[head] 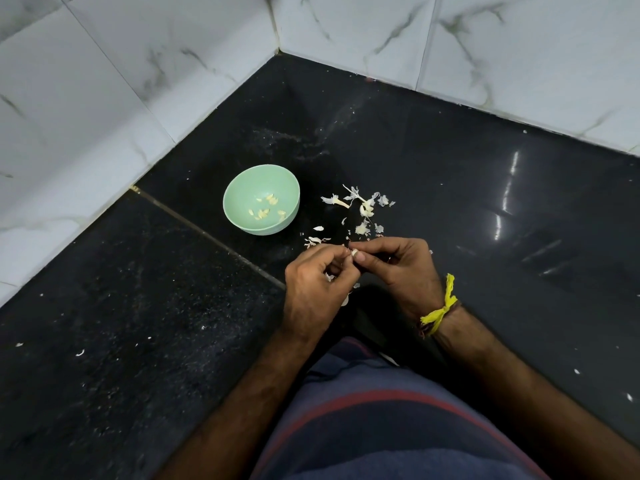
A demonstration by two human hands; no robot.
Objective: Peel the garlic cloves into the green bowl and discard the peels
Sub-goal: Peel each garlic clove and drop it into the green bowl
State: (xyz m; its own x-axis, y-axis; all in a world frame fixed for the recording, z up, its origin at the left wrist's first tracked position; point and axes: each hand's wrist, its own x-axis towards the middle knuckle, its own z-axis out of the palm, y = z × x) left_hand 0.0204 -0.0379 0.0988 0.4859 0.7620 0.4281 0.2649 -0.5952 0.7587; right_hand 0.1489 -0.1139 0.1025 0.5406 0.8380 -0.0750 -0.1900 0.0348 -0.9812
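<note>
A small garlic clove point(354, 252) is pinched between the fingertips of both hands above the dark counter. My left hand point(313, 278) grips it from the left, and bits of peel show under its curled fingers. My right hand point(398, 268) pinches it from the right; a yellow thread is tied round that wrist. The green bowl point(242, 188) stands to the upper left of the hands, with several peeled cloves point(266, 209) inside. Loose white garlic peels and pieces point(363, 209) lie scattered on the counter just beyond my hands, right of the bowl.
The black stone counter point(485, 202) meets white marble-tiled walls point(104, 81) at a corner behind the bowl. A seam crosses the counter from the left wall toward my hands. Small white flecks dot the surface. My clothed lap fills the bottom of the view.
</note>
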